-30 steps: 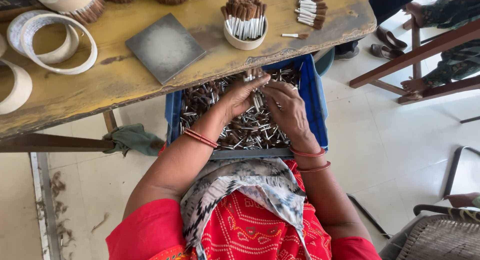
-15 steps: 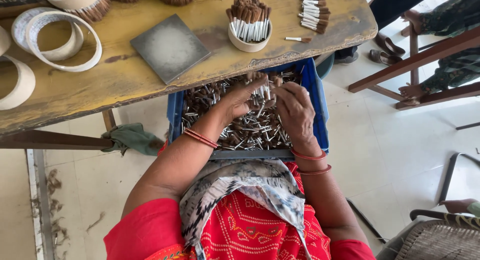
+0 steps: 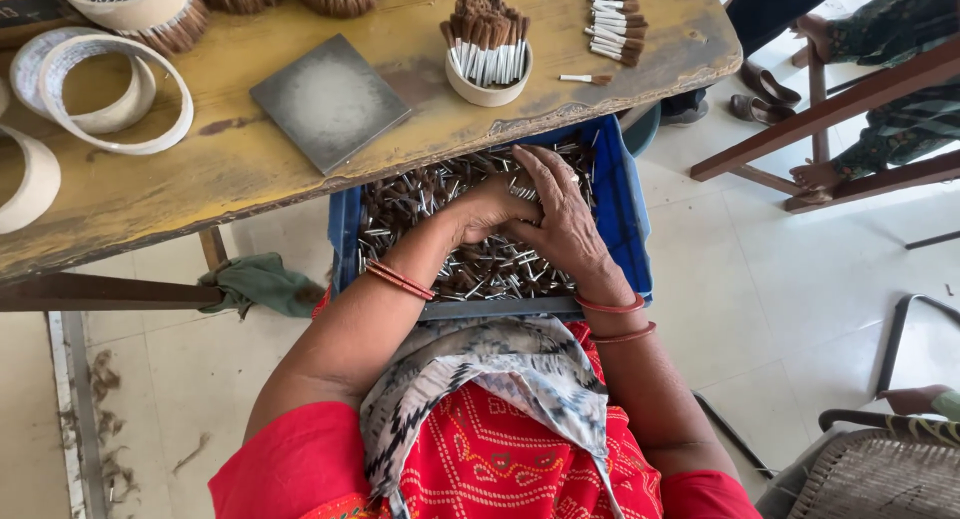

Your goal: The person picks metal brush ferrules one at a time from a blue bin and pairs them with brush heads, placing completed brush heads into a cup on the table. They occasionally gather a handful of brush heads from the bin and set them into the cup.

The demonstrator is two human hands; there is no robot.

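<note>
A blue crate [image 3: 634, 224] rests on my lap, full of small brush pieces [image 3: 420, 204] with brown bristle tips and silver ends. My left hand [image 3: 482, 207] is curled down into the pile at the crate's middle. My right hand [image 3: 560, 211] lies over the pieces just beside it, fingers spread and reaching toward the far edge; the two hands touch. What either hand grips is hidden by fingers. On the worn wooden table [image 3: 230, 174] above the crate stands a white cup [image 3: 488, 84] packed with upright pieces, and a small stack of pieces [image 3: 615, 24] lies to its right.
A grey square slab [image 3: 328, 101] lies on the table. White tape-like rings [image 3: 100, 89] sit at the left, round brush heads [image 3: 150, 9] along the far edge. A green cloth [image 3: 265, 284] hangs under the table. Another person's feet and wooden chair rails [image 3: 840, 109] are at right.
Both hands slid from the crate's far edge back toward its middle and closed together over the pile; the view shifted slightly.
</note>
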